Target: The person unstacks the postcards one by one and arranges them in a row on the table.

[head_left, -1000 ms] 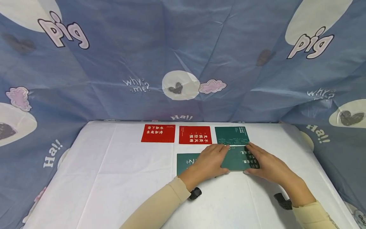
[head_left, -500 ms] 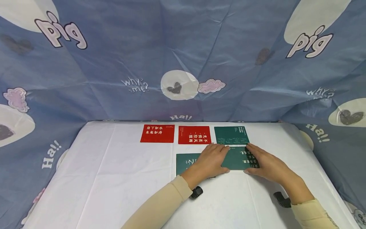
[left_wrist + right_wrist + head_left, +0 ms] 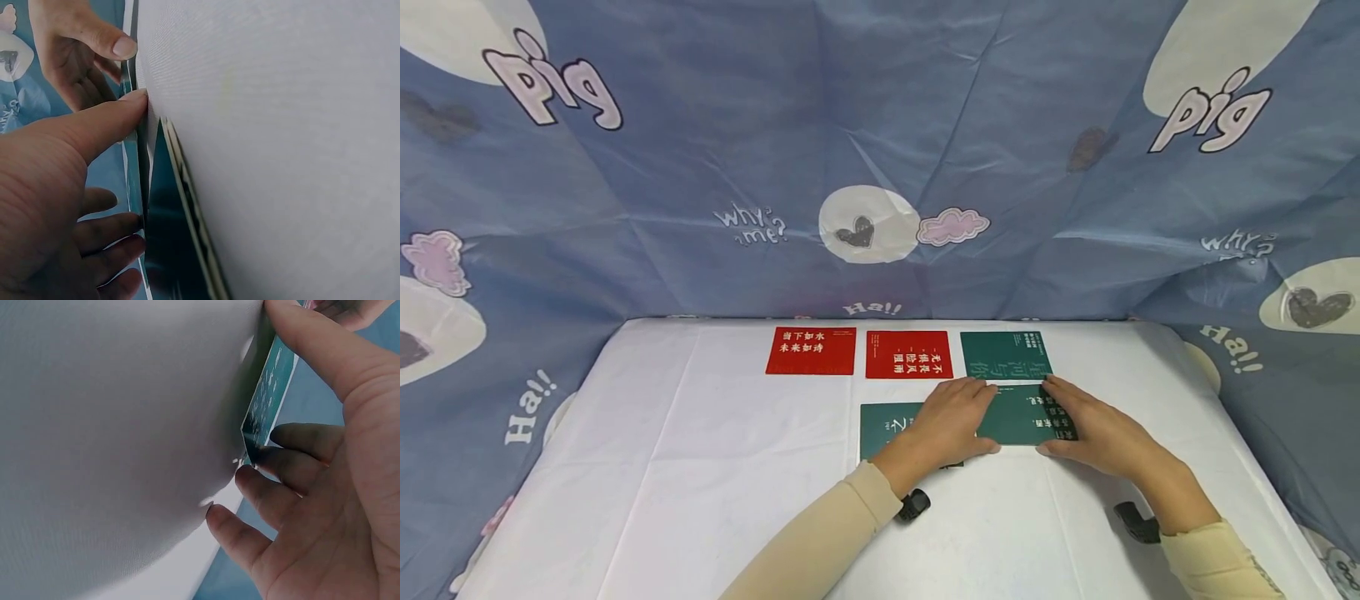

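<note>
A green booklet (image 3: 1018,417) with white characters lies between both hands in the head view. My left hand (image 3: 946,423) holds its left end, thumb at the near edge and fingertips at the far edge. At the right end my right hand (image 3: 1097,429) holds it likewise, thumb (image 3: 312,337) along the near edge in the right wrist view. Another green booklet (image 3: 883,425) lies partly hidden under the left hand and wrist; its layered pale page edges (image 3: 190,206) show in the left wrist view. Directly behind the held booklet lies a third green one (image 3: 1006,354).
Two red booklets, one at the back left (image 3: 811,350) and one beside it (image 3: 908,354), lie in the rear row. A white cloth (image 3: 715,492) covers the table. Blue printed fabric (image 3: 700,167) rises behind it and at both sides.
Both hands stay almost still at the booklet's ends. The whole head view drifts slightly, so the booklets and hands appear a little farther left.
</note>
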The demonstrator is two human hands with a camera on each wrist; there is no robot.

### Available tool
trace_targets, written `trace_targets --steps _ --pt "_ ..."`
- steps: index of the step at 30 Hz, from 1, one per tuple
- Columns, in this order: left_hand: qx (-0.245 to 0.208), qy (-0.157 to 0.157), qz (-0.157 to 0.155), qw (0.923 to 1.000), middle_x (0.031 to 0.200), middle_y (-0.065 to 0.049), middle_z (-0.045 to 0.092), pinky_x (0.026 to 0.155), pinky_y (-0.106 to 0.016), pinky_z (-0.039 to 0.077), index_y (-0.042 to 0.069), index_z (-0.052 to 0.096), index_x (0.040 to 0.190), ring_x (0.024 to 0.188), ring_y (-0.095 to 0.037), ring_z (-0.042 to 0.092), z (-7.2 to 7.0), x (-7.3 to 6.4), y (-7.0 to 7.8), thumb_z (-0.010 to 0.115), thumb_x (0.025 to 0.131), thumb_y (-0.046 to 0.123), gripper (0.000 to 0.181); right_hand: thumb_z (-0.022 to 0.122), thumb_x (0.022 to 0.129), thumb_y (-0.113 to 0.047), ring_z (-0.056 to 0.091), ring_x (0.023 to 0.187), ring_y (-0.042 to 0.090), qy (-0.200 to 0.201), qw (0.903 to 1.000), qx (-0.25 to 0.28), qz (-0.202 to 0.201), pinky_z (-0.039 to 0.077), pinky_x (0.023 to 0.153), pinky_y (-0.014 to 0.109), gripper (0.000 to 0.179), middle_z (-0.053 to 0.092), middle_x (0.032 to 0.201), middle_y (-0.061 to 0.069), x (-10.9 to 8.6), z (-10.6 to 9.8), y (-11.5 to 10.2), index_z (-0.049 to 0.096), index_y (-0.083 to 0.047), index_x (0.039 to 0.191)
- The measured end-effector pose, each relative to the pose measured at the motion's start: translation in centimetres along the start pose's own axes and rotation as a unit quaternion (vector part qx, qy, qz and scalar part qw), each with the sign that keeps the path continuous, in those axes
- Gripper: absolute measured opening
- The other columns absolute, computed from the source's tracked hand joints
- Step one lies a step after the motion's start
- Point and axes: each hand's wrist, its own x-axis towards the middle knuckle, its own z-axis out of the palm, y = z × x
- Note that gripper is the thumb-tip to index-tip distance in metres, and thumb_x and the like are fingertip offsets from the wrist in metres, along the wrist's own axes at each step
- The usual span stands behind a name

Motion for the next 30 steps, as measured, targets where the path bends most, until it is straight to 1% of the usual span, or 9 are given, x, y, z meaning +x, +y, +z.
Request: trace_targets --steps 5,11,23,30 --pt "-0.007 0.000 0.002 1.0000 0.156 -0.005 0.052 0.124 -0.037 0.030 0.010 0.048 0.156 0.147 -0.022 0.043 -0.04 -0.09 -0.03 0.080 0.089 0.050 0.085 0.084 0.087 -0.050 0.041 0.144 0.049 0.000 1.0000 0.003 -0.001 0.042 0.109 0.066 0.101 0.034 0.164 0.026 0.02 0.04 -0.09 0.038 0.005 0.158" --pt "-0.014 0.000 0.008 0.9999 0.157 -0.004 0.051 0.124 -0.034 0.029 0.010 0.048 0.156 0.148 -0.021 0.043 -0.25 -0.14 0.09 0.080 0.090 0.048 0.083 0.083 0.087 -0.050 0.039 0.145 0.049 0.007 0.9999 0.000 -0.009 0.041 0.111 0.065 0.101 0.034 0.163 0.028 0.00 0.23 0.03 0.038 0.007 0.157" --pt "0.002 0.013 0.017 0.9998 0.154 -0.004 0.054 0.124 -0.033 0.028 0.009 0.050 0.155 0.146 -0.021 0.045 -0.15 -0.32 0.22 0.080 0.092 0.047 0.080 0.081 0.088 -0.053 0.038 0.145 0.051 0.009 0.9999 0.006 -0.008 0.039 0.111 0.066 0.102 0.033 0.163 0.029 -0.12 0.34 0.15 0.036 0.007 0.158" --pt "0.004 0.021 0.026 0.9994 0.153 -0.004 0.055 0.124 -0.034 0.028 0.009 0.050 0.155 0.145 -0.020 0.046 -0.09 -0.36 0.19 0.081 0.091 0.045 0.079 0.081 0.089 -0.051 0.036 0.146 0.051 0.011 0.9998 0.009 -0.010 0.037 0.112 0.066 0.101 0.033 0.163 0.030 -0.11 0.48 0.21 0.035 0.008 0.158"
